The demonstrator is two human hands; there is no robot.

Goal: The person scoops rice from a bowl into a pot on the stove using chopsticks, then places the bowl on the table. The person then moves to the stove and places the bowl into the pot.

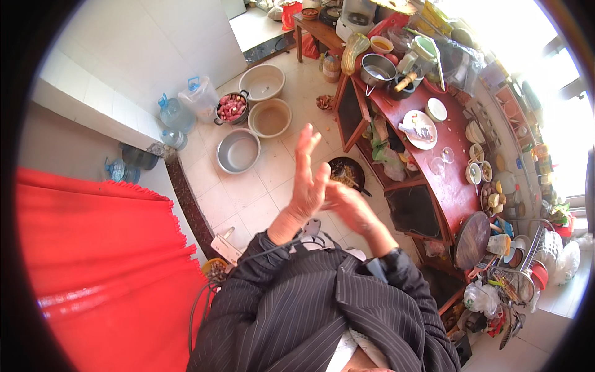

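Note:
My left hand (307, 181) is raised over the tiled floor with its fingers apart and nothing in it. Close beside it, my right hand (351, 204) meets or overlaps it near the palm; its fingers are blurred and partly hidden, and no object shows in it. Beyond them on the floor stand a dark pan (355, 168) of food scraps, an empty metal basin (238, 151), a plastic basin of cloudy water (270, 118), a paler basin (262, 83) and a pot of reddish pieces (232, 108).
A red counter (439, 181) at the right holds a plate with fish (419, 130), bowls and a saucepan (378, 69). One cabinet door (352, 111) stands open into the room. Large plastic bottles (175, 114) stand by the left wall. A red curtain (107, 260) hangs at the left.

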